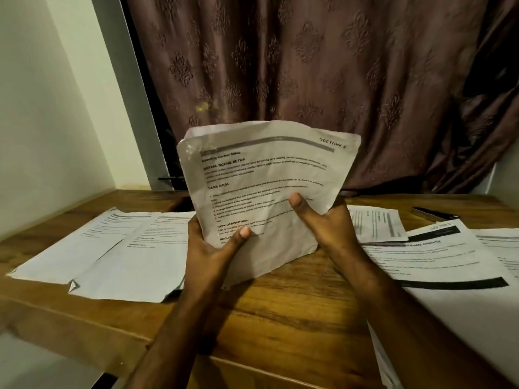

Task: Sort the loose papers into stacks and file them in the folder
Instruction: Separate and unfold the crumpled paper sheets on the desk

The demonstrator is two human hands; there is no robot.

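I hold a small sheaf of printed papers [266, 175] upright above the middle of the wooden table [280, 310], its top sheet marked "SECTION" at the upper right. My left hand [216, 248] grips its lower left edge, thumb on the front. My right hand [325, 223] grips its lower right side, thumb pressed on the text. Two overlapping sheets [118, 248] lie flat on the table to the left. More printed sheets [438, 256] lie spread on the right. No folder is in view.
A dark pen [432, 213] lies at the back right of the table, beside a smaller sheet [376, 223]. A brown patterned curtain [309, 80] hangs behind the table. A pale wall [50, 122] stands at the left.
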